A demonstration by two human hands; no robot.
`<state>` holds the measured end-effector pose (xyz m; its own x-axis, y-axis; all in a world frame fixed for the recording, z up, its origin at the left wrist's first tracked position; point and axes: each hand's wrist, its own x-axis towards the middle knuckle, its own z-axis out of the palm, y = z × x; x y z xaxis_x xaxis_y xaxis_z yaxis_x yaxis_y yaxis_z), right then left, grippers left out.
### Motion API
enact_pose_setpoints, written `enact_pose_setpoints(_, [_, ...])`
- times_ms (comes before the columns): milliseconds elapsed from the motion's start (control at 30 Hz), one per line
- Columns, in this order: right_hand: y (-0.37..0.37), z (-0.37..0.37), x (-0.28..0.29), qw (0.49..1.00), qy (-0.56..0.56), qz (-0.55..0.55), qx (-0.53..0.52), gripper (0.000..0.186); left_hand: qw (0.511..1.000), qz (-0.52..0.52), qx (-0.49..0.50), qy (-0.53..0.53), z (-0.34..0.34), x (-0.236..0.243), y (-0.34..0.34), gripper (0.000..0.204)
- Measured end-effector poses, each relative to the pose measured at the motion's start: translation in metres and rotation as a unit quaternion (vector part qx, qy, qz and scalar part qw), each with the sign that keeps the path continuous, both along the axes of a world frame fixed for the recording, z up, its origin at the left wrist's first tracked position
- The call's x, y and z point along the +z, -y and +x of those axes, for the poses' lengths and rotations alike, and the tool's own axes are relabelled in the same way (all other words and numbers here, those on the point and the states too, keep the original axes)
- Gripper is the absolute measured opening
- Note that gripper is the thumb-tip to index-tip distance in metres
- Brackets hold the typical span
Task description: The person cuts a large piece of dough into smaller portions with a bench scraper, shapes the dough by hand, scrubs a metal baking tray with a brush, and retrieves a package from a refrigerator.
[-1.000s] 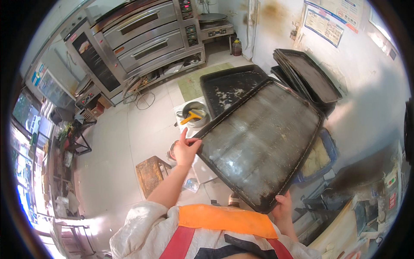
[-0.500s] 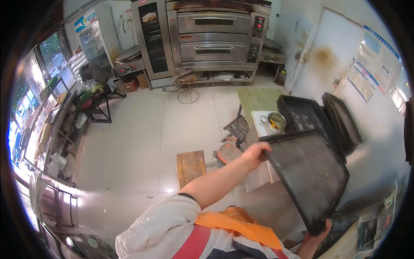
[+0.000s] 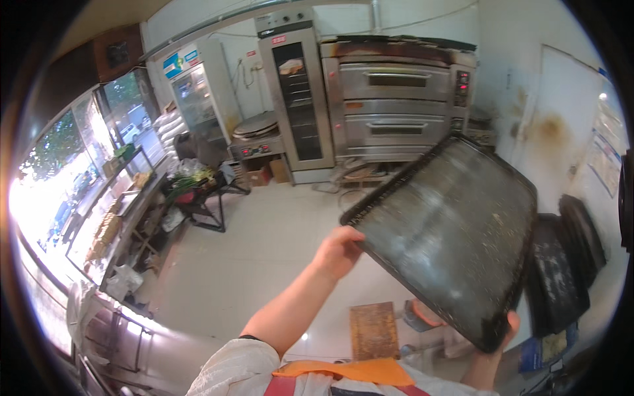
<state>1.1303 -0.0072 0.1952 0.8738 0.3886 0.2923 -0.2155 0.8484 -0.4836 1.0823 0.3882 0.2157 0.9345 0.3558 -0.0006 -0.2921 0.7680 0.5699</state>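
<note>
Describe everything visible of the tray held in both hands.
The tray is broad and roughly rectangular, with a darkened raised rim and a grey, metallic-looking base marked by pale specks and soft glare. It tilts in mid-air, hiding part of the oven. The left hand grips its left edge; the right hand, its lower right corner.

Lettering too small or blurred to read. Red label (image 3: 279, 39) high on the tall glass-door cabinet (image 3: 306, 112); blue-and-white sign panel (image 3: 180, 63) across the top of the fridge (image 3: 230, 86). Small red tag (image 3: 251, 53) on the back wall (image 3: 409, 26). Red-lit displays on the deck oven's control panel (image 3: 462, 92) and the round-plate griddle (image 3: 257, 127); digits illegible. Right wall (image 3: 505, 56): pale posters (image 3: 605, 148) with blue bands, print indistinct.
</note>
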Motion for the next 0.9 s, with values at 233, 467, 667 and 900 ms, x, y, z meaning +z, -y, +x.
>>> enact_pose_setpoints(233, [-0.285,0.084,-0.032,0.986,-0.153,-0.040,0.049,0.035,0.973,-0.042,0.219,-0.060,-0.078,-0.015,-0.189,0.024])
enact_pose_setpoints(467, [-0.482,0.120,-0.096,0.939,-0.256,-0.130,0.187,0.025,0.946,-0.026,0.294,-0.138,-0.097,-0.063,-0.335,0.033])
enact_pose_setpoints(667, [-0.571,0.190,-0.080,0.937,-0.240,-0.105,0.232,0.036,0.961,0.009,0.264,-0.084,-0.035,-0.037,-0.430,0.055])
enact_pose_setpoints(900, [-0.653,0.365,0.044,0.994,-0.026,0.068,0.083,0.058,0.972,0.049,0.206,0.104,0.178,0.029,-0.542,0.055])
